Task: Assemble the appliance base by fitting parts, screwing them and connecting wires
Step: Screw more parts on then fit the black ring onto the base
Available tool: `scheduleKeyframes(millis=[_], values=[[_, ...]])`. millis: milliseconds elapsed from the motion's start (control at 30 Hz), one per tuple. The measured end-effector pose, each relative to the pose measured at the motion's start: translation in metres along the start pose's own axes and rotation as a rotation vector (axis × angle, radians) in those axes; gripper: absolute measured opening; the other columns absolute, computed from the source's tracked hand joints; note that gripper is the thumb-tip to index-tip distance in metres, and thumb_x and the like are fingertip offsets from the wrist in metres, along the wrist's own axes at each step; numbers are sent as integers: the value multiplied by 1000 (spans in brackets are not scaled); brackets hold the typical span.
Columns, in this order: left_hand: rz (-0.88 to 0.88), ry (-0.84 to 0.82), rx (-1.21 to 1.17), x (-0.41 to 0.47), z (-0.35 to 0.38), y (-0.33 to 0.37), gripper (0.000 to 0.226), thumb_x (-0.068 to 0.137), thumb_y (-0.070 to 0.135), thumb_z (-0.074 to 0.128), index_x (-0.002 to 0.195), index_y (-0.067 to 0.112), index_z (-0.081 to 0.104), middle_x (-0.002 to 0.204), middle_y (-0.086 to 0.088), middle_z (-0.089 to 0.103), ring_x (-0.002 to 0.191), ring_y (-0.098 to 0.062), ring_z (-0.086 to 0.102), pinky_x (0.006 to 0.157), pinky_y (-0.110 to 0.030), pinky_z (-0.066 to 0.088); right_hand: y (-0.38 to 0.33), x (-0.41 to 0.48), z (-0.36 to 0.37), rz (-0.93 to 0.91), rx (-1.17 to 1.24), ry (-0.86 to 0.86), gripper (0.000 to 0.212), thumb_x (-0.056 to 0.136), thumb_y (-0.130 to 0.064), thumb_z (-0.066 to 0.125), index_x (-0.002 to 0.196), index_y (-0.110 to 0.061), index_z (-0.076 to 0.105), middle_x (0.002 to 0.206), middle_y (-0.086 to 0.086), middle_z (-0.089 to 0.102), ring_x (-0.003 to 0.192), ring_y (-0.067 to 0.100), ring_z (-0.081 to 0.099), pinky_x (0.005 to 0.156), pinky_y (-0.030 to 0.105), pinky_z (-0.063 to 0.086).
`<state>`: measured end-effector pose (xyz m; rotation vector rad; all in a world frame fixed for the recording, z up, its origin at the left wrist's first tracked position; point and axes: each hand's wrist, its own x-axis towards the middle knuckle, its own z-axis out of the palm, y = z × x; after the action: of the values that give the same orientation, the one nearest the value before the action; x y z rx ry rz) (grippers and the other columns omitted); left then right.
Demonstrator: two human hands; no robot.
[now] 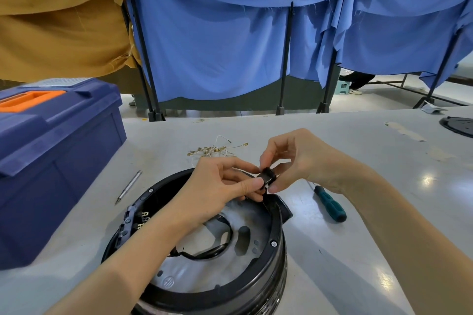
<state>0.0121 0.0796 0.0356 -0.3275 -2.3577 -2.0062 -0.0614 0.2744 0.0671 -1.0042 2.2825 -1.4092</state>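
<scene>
The round black appliance base (pixel 275 250) lies upside down at the near middle of the table, its silver inner plate and a black cable loop (pixel 220 245) showing. Above its far rim, both hands pinch one small black part (pixel 267 177). My left hand (pixel 220 186) grips it from the left with thumb and fingers. My right hand (pixel 302 158) holds its right end with fingertips. A bundle of thin wires with gold terminals (pixel 217 149) lies on the table beyond the hands.
A blue toolbox (pixel 51 156) with an orange handle stands at the left. A metal screwdriver bit (pixel 129 186) lies beside it. A teal-handled screwdriver (pixel 330 203) lies right of the base. Another black disc (pixel 458 126) sits at the far right edge. Blue and tan cloth screens stand behind the table.
</scene>
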Motion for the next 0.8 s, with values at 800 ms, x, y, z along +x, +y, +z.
scheduleKeyframes(millis=[800], values=[[2, -10, 158, -2, -2, 1, 38, 57, -6, 88, 90, 8, 76, 75, -12, 74, 74, -25, 74, 73, -24, 58, 3, -7, -9, 176, -27, -152, 29, 71, -18, 86, 97, -21, 75, 96, 6, 72, 86, 30, 72, 88, 36, 58]])
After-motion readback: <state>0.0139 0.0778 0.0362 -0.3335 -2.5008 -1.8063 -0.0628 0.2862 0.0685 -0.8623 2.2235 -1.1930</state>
